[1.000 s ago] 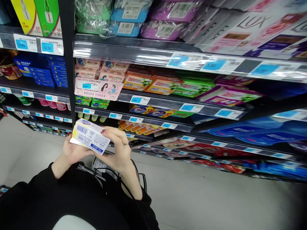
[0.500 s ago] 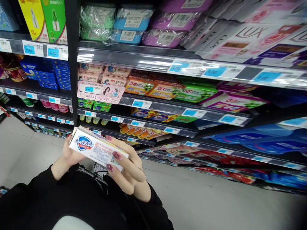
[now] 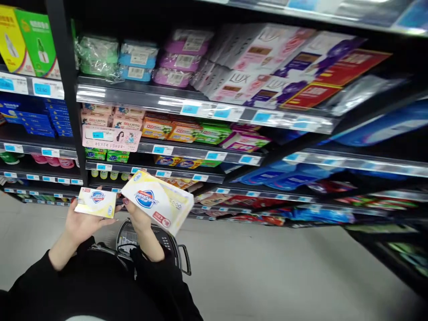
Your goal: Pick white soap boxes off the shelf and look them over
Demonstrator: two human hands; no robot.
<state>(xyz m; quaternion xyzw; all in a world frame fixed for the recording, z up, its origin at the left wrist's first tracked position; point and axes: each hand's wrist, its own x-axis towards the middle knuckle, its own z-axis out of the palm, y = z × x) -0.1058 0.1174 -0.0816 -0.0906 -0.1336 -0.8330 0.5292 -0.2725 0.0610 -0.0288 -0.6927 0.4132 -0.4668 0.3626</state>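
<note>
My left hand (image 3: 82,226) is closed round a small white and pale yellow Safeguard soap box (image 3: 96,203), its logo face turned up. Beside it, my right hand (image 3: 138,217) grips a larger Safeguard soap box (image 3: 157,200), also white and yellow, tilted with its right end lower. The two boxes are close together at waist height, in front of the lower shelves. Most of my right hand's fingers are hidden behind the larger box.
Shelves of boxed soap fill the view ahead, with LUX boxes (image 3: 234,84), pink soap boxes (image 3: 127,122) and plastic-wrapped purple packs (image 3: 183,60). A dark shopping basket (image 3: 172,247) is below my hands. Grey floor (image 3: 254,272) stretches to the right.
The larger box has swung up and right in my right hand, showing another face. The smaller box now shows separately in my left hand. My view has shifted right.
</note>
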